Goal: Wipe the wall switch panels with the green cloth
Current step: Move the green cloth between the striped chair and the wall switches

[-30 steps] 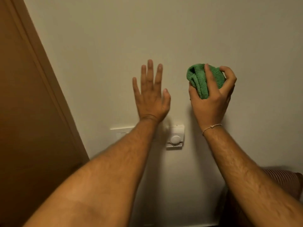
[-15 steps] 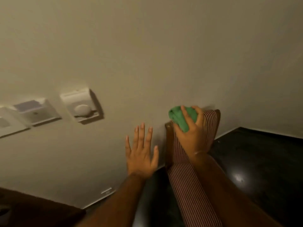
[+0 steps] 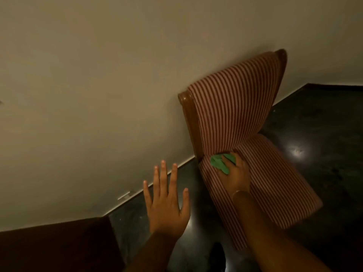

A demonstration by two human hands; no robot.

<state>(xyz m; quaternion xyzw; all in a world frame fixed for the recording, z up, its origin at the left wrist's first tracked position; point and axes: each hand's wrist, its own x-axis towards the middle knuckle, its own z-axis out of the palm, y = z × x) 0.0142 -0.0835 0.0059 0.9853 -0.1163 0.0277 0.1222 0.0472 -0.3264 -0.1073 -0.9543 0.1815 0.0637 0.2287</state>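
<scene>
The left hand [image 3: 167,205] hangs with its fingers spread wide and holds nothing, over the dark floor [image 3: 324,154] near the wall [image 3: 98,95]; no switch panel is in view here, so the wiping looks finished or paused. Further right, the right hand [image 3: 236,174] presses the green cloth [image 3: 220,163] onto the seat of the striped chair [image 3: 235,107], fingers closed over it; to set it down well, I would lay it flat on the cushion, clear of the edge.
</scene>
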